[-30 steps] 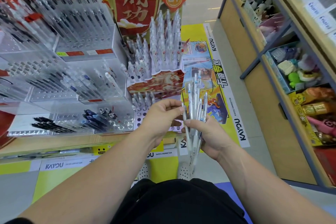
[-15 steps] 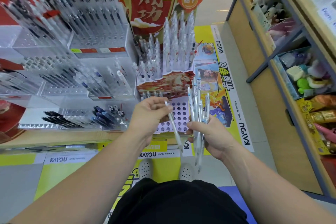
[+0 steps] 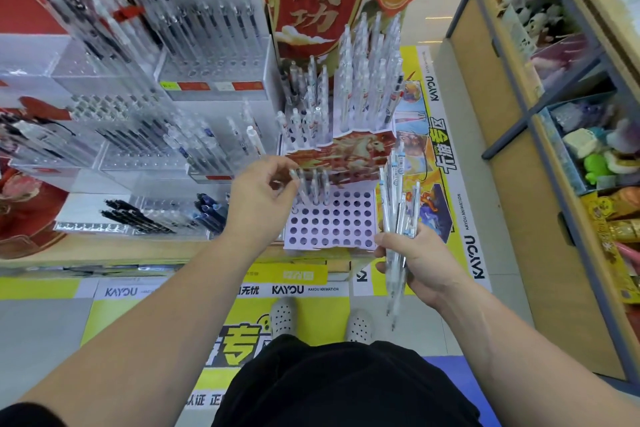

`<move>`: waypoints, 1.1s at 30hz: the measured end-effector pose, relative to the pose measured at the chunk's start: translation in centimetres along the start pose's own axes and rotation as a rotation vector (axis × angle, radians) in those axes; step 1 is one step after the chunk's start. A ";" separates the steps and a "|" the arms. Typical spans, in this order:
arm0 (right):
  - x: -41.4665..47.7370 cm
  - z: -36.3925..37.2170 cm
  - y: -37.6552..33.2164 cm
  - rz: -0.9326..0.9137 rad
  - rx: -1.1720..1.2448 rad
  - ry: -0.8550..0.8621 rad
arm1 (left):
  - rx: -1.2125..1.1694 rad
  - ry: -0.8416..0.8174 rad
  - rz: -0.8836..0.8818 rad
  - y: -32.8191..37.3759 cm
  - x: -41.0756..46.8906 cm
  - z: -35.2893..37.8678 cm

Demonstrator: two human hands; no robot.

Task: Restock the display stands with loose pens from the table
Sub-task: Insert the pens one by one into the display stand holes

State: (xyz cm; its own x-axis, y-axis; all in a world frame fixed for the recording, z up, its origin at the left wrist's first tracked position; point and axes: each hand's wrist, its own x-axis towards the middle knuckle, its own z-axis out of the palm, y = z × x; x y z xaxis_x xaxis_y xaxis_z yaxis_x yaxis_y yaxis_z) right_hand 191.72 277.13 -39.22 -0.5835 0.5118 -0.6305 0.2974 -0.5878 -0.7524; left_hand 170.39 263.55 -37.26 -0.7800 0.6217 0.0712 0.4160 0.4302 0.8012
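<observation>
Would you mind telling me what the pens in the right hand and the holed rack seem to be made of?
The pens look like clear, glossy plastic, since the barrels show what lies behind. The holed rack looks like matte pale card or plastic; its look leaves that open.

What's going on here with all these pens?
A person is restocking a shop's pen display. Their right hand grips a bundle of pens. Their left hand pinches a single pen by its upper end at the back left corner of the holed stand, apparently slotting it in beside the standing pens in the back row. Most of the stand's holes are empty.
</observation>
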 end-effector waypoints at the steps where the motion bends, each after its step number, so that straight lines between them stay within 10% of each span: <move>1: 0.0 0.0 -0.1 -0.001 -0.004 0.004 | 0.069 -0.009 0.051 -0.1 -0.1 0.0; 18: -0.4 0.2 -0.2 0.022 0.052 0.025 | 0.527 -0.027 0.328 -1.1 -0.3 1.2; 25: -1.7 1.3 -1.1 -0.034 -0.023 -0.094 | -0.347 -0.301 -0.297 7.8 -2.4 4.5; 33: -2.4 0.2 -1.1 -0.044 0.059 -0.079 | -0.499 -0.284 -0.427 8.0 -2.4 6.7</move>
State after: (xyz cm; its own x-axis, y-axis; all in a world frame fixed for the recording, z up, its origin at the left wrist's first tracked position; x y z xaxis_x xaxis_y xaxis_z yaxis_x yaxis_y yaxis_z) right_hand 192.64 276.42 -36.90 -0.6536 0.4885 -0.5781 0.2260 -0.6030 -0.7651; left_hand 178.70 269.84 -35.00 -0.6466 0.6415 -0.4128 -0.2150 0.3659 0.9055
